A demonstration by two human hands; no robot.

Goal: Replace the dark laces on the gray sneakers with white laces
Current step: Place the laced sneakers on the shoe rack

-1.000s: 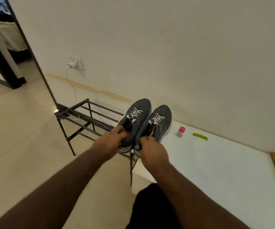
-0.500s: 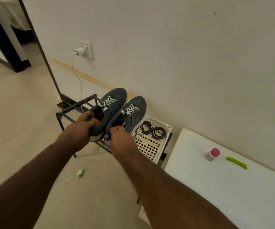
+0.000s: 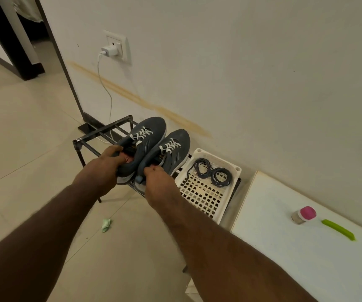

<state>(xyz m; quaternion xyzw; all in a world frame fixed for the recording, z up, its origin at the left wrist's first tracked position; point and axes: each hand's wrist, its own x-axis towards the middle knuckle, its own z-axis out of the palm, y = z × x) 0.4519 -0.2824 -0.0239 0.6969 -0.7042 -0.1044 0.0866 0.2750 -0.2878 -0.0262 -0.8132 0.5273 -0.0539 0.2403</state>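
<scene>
2 gray sneakers held side by side over the metal shoe rack [image 3: 101,132], toes toward the wall. Left hand [image 3: 101,168] gripping heel of left sneaker [image 3: 142,144], fingers curled round the collar. Right hand [image 3: 157,182] pinching heel of right sneaker [image 3: 169,152], fingers curled tight on the back edge. White laces [image 3: 142,134] already threaded on both shoes. Dark laces [image 3: 211,172] coiled in 2 loops inside white perforated basket [image 3: 199,192], sitting on the rack's right end, just right of the sneakers. Charger [image 3: 109,50] plugged in wall socket above the rack, cable hanging down behind it. Green scrap [image 3: 106,224] on floor in front of the rack. White surface [image 3: 295,258] right of the rack, carrying pink-capped jar [image 3: 304,214] and green stick [image 3: 338,228].
</scene>
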